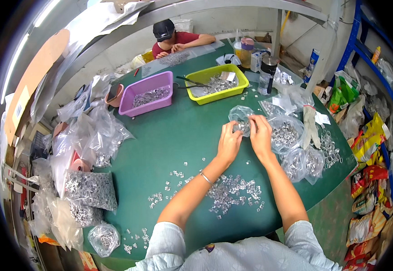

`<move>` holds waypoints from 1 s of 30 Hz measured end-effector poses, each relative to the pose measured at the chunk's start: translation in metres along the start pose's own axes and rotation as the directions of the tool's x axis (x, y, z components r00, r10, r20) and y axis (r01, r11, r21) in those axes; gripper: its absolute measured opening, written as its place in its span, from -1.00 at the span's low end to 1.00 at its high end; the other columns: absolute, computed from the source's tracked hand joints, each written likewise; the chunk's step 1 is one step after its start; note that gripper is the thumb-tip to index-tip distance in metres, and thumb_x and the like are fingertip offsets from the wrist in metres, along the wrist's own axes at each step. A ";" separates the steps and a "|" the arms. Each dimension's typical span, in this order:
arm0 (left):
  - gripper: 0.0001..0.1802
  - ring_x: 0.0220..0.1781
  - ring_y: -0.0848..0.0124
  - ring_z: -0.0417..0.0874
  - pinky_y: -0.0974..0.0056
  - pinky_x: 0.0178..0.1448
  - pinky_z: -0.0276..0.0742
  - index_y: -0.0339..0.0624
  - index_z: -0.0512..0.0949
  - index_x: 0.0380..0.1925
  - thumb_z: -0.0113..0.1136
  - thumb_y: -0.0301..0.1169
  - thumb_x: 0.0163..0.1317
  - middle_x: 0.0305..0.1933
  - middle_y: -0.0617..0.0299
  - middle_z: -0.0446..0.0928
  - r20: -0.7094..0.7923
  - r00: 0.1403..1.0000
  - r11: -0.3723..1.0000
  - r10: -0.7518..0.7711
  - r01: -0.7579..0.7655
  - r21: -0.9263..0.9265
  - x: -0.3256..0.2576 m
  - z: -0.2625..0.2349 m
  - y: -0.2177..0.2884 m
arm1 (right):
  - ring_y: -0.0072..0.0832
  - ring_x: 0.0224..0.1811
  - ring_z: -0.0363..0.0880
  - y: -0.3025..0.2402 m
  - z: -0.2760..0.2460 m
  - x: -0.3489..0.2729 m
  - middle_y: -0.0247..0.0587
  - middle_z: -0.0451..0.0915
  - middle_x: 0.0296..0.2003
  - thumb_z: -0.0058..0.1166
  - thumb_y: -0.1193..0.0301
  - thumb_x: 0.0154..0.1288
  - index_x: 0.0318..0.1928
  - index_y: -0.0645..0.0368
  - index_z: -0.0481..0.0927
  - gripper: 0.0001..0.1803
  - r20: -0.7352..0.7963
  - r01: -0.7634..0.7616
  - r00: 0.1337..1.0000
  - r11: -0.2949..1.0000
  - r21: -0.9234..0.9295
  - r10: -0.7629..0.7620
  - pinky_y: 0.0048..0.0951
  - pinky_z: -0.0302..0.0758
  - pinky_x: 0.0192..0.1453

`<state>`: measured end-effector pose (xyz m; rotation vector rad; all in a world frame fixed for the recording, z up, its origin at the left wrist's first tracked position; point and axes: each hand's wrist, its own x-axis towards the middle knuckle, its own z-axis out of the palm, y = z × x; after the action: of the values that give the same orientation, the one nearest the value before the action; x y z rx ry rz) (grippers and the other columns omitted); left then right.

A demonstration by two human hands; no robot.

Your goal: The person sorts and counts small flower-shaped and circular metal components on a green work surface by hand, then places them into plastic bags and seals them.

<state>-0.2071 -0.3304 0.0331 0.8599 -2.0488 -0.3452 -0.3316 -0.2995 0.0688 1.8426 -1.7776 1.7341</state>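
Note:
My left hand (229, 141) and my right hand (259, 132) meet over the green table (169, 140), both pinching a small clear plastic bag (240, 116) with shiny metal parts in it. A thin bracelet sits on my left wrist. Below my forearms lies a loose pile of small silver metal parts (232, 193), with more scattered to the left (160, 196). Filled clear bags of the same parts (286, 133) lie just right of my right hand.
A yellow tray (217, 84) and a purple tray (147, 94) holding metal parts stand farther back. Another person (174, 40) leans on the far end. Bags of parts (90, 189) crowd the left edge; a white glove (310, 123) and bottles (268, 72) lie right.

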 end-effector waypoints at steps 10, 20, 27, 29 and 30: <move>-0.64 0.07 0.05 0.45 0.16 0.10 0.46 -0.23 0.53 -0.13 0.23 -0.66 0.00 0.12 0.01 0.35 0.020 0.999 0.987 -0.037 0.039 -0.154 -0.007 -0.005 -0.003 | -0.01 -0.25 0.52 0.006 -0.028 -0.098 0.01 0.45 -0.35 0.14 0.52 0.14 -0.29 0.29 0.48 -0.85 0.490 -0.045 0.852 0.958 -0.282 0.185 -0.11 0.51 -0.17; -0.62 0.09 0.00 0.46 0.14 0.17 0.40 -0.32 0.43 -0.02 0.13 -0.63 0.11 0.07 -0.07 0.40 0.036 0.965 0.966 -0.258 0.257 0.044 -0.080 -0.075 -0.012 | -0.02 -0.32 0.49 -0.019 -0.016 -0.038 0.00 0.49 -0.35 0.06 0.61 0.18 -0.32 0.31 0.52 -0.95 0.194 0.174 0.968 0.982 -0.079 -0.156 -0.19 0.44 -0.26; -0.56 0.31 -0.02 0.30 0.01 0.36 0.19 -0.28 0.38 0.12 0.11 -0.50 0.20 0.26 -0.04 0.32 0.053 0.857 0.817 -0.512 0.467 0.339 -0.172 -0.155 -0.004 | -0.12 -0.08 0.49 -0.063 0.014 -0.063 -0.05 0.56 -0.15 0.11 0.48 0.18 -0.20 0.32 0.57 -0.80 0.465 0.158 0.873 0.987 0.019 -0.148 -0.18 0.39 0.02; -0.48 0.42 -0.04 0.13 -0.15 0.41 0.05 -0.22 0.29 0.24 0.07 -0.42 0.26 0.40 0.01 0.14 0.203 0.810 0.791 -0.550 0.428 0.438 -0.194 -0.163 0.011 | -0.14 0.11 0.40 -0.087 0.027 -0.091 -0.05 0.49 0.02 0.14 0.39 0.19 -0.09 0.29 0.56 -0.70 0.661 0.205 0.712 0.971 0.126 -0.237 -0.11 0.31 0.14; -0.48 0.43 -0.04 0.11 -0.17 0.41 0.04 -0.21 0.29 0.24 0.07 -0.42 0.26 0.41 0.02 0.12 0.229 0.809 0.789 -0.541 0.394 0.471 -0.205 -0.166 0.019 | -0.16 0.22 0.34 -0.099 0.032 -0.102 -0.06 0.44 0.11 0.14 0.35 0.20 -0.04 0.27 0.55 -0.64 0.716 0.266 0.628 0.949 0.172 -0.306 -0.08 0.27 0.21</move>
<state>-0.0018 -0.1648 0.0151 1.6999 -2.2492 -0.3749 -0.2113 -0.2201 0.0471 2.9391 -1.4448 0.9539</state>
